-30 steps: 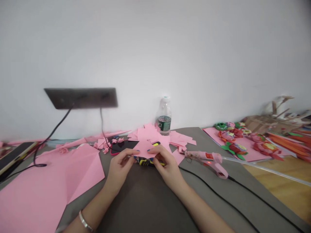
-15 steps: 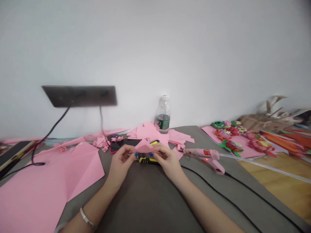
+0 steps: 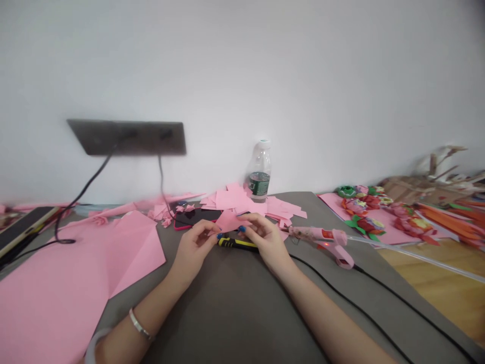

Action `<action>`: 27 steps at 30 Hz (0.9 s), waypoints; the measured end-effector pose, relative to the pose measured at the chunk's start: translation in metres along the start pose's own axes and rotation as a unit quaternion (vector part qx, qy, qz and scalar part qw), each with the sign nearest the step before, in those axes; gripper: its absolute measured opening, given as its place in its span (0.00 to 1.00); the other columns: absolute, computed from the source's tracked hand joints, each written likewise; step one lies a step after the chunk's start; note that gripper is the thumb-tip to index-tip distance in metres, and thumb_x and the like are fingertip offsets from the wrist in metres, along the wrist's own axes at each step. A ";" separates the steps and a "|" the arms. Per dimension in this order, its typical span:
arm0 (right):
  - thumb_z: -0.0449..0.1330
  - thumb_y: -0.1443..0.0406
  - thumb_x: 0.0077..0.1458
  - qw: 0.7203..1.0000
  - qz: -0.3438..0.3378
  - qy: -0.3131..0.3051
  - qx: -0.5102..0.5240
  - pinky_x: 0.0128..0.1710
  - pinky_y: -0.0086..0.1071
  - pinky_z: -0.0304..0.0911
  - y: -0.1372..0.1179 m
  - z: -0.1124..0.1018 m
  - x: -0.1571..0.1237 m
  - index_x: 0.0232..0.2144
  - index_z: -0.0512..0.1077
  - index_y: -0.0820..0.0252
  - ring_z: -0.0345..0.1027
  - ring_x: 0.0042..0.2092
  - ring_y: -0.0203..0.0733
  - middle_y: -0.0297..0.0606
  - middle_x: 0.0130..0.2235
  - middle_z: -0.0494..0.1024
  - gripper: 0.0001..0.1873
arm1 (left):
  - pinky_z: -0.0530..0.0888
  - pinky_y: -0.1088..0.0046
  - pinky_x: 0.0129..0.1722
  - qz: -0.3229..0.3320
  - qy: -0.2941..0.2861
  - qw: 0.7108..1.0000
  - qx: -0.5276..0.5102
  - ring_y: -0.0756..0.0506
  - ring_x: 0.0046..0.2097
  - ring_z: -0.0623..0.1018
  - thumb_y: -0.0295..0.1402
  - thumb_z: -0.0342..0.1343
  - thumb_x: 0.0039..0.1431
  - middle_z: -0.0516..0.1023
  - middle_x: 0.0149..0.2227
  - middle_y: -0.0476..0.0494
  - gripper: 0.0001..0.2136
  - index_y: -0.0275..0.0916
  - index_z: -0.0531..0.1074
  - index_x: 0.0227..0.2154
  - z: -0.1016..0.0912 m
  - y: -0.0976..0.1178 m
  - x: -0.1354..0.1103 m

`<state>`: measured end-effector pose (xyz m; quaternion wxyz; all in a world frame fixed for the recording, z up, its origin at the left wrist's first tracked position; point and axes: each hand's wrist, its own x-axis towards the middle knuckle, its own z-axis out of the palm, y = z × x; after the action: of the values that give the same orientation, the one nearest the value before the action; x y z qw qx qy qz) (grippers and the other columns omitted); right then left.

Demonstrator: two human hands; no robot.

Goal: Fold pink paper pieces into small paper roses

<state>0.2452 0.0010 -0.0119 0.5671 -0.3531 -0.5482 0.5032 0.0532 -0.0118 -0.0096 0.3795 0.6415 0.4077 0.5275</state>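
Observation:
A small piece of pink paper [image 3: 228,221] is held up between my two hands over the grey tabletop [image 3: 235,303]. My left hand [image 3: 197,247] pinches its left corner between thumb and fingers. At the right end, my right hand [image 3: 267,241] grips it the same way, thumb below and fingers above. Under the paper lies a tool with a yellow and black handle [image 3: 237,244], partly hidden by my right hand. Behind my left hand rests a phone with a pink edge [image 3: 195,216]. A pile of pink paper squares [image 3: 227,198] spreads just beyond the paper.
A pink glue gun [image 3: 326,240] with a clear glue stick and black cord lies at right. A bottle [image 3: 259,174] stands by the wall. Paper flowers [image 3: 367,225] sit on a pink sheet farther right. Large pink paper [image 3: 76,283] covers the left side, below a wall socket panel [image 3: 132,137].
The pink paper has tilted, its flat face now showing more. My right fingers have shifted along its upper edge. The whole view has moved slightly.

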 end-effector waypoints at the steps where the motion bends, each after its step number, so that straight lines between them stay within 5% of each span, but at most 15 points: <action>1: 0.68 0.56 0.48 1.000 0.000 0.000 -0.003 0.35 0.32 0.72 0.000 0.000 0.000 0.34 0.77 0.56 0.71 0.31 0.36 0.35 0.35 0.77 0.13 | 0.70 0.76 0.35 -0.006 0.007 1.000 0.000 0.50 0.33 0.72 0.31 0.57 0.56 0.72 0.31 0.49 0.02 0.38 0.73 0.32 0.000 0.000 0.000; 15: 0.65 0.60 0.54 0.991 -0.083 -0.040 -0.093 0.38 0.36 0.69 -0.006 0.001 -0.001 0.30 0.80 0.56 0.72 0.39 0.43 0.40 0.35 0.78 0.07 | 0.71 0.74 0.36 0.002 -0.040 0.999 0.020 0.47 0.35 0.74 0.32 0.53 0.60 0.73 0.33 0.46 0.04 0.38 0.71 0.33 0.000 0.009 0.000; 22: 0.64 0.64 0.53 0.989 -0.083 -0.049 -0.108 0.38 0.36 0.69 -0.001 0.002 -0.003 0.30 0.80 0.55 0.72 0.40 0.43 0.40 0.36 0.79 0.05 | 0.73 0.73 0.38 0.043 0.007 0.999 -0.008 0.46 0.39 0.75 0.31 0.56 0.57 0.75 0.35 0.44 0.04 0.38 0.75 0.31 0.000 0.004 0.001; 27: 0.64 0.62 0.53 0.994 -0.060 -0.039 -0.079 0.38 0.34 0.69 0.000 0.005 -0.004 0.33 0.78 0.56 0.73 0.40 0.42 0.40 0.37 0.79 0.06 | 0.74 0.74 0.37 0.015 0.027 0.999 -0.005 0.47 0.36 0.76 0.29 0.57 0.55 0.77 0.32 0.46 0.03 0.39 0.75 0.30 0.002 0.004 0.001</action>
<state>0.2408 -0.0033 -0.0119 0.5450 -0.3430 -0.6281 0.4367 0.0552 -0.0129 -0.0060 0.3634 0.6311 0.4055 0.5525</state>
